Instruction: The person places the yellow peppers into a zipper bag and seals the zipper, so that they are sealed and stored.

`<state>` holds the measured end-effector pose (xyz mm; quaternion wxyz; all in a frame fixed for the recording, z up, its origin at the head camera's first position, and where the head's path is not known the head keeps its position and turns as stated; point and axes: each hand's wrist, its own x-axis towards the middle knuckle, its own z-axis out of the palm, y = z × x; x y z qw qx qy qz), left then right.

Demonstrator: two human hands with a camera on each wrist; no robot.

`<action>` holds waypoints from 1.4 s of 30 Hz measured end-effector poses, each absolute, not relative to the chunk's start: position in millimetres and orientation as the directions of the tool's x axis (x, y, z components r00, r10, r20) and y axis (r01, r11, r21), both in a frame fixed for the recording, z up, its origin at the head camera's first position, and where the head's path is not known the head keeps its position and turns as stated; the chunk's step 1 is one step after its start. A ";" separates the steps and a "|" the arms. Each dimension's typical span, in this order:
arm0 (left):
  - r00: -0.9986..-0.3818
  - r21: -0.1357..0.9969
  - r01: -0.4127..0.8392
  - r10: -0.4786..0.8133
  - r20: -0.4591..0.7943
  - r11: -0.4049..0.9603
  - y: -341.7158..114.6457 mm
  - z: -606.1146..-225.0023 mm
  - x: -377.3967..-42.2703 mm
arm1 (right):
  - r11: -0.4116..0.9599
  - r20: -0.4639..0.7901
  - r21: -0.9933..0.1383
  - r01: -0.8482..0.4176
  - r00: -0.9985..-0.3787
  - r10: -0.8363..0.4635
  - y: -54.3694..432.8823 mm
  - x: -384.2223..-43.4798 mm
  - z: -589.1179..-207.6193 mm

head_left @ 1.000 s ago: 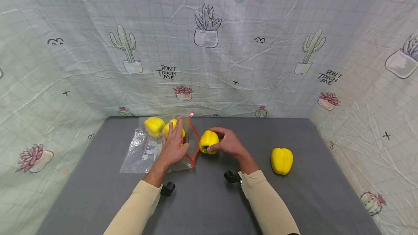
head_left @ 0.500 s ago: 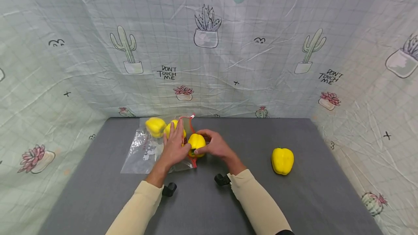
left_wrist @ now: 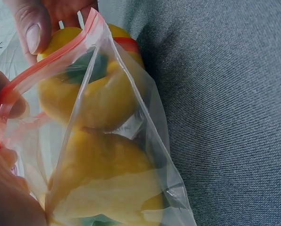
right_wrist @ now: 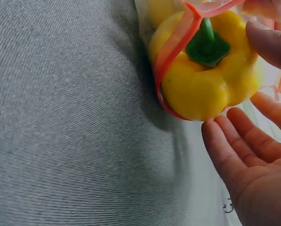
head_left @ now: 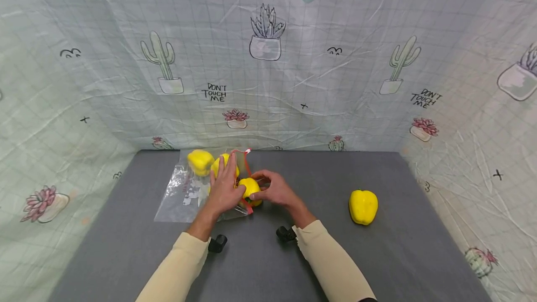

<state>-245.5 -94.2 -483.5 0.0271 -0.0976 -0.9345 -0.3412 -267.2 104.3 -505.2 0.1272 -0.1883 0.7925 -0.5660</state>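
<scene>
A clear zip bag [head_left: 172,206] with a red-edged mouth lies on the table, holding yellow bell peppers [head_left: 200,162]. Across its mouth is my left hand [head_left: 223,192], fingers stretched over the bag; in the left wrist view its thumb and fingers pinch the red edge [left_wrist: 48,60]. Thumb and fingers of my right hand [head_left: 274,190] hold another yellow bell pepper [head_left: 249,186]. That pepper is inside the open mouth, its green stem [right_wrist: 206,40] facing out in the right wrist view. Behind it in the bag sits one more pepper [left_wrist: 107,165].
A single yellow bell pepper [head_left: 363,207] stands on the grey table [head_left: 402,250] to the right. A printed cloth [head_left: 302,73] with cactus drawings rises behind the table and along both sides.
My right hand has moved left with the bell pepper, from outside the bag into its red-edged mouth. My left hand has stayed on the bag.
</scene>
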 end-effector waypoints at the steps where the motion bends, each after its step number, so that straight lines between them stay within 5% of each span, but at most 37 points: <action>1: -0.979 0.632 0.204 0.164 0.122 0.748 -94.2 -483.4 -245.3 | 0.289 0.013 -0.945 -0.154 -0.900 -0.435 104.7 -266.8 -505.5; 11: -0.978 0.613 0.209 0.172 0.120 0.762 -92.2 -483.2 -244.3 | 0.322 0.000 -0.936 -0.140 -0.917 -0.399 101.4 -263.6 -515.6; 32: -0.976 0.614 0.218 0.181 0.123 0.758 -91.6 -484.4 -242.6 | 0.275 0.029 -0.944 -0.180 -0.880 -0.474 94.4 -262.3 -518.1; 42: -0.975 0.608 0.218 0.189 0.113 0.763 -94.2 -482.0 -243.9 | 0.357 0.006 -0.904 -0.238 -0.839 -0.543 82.2 -263.8 -516.9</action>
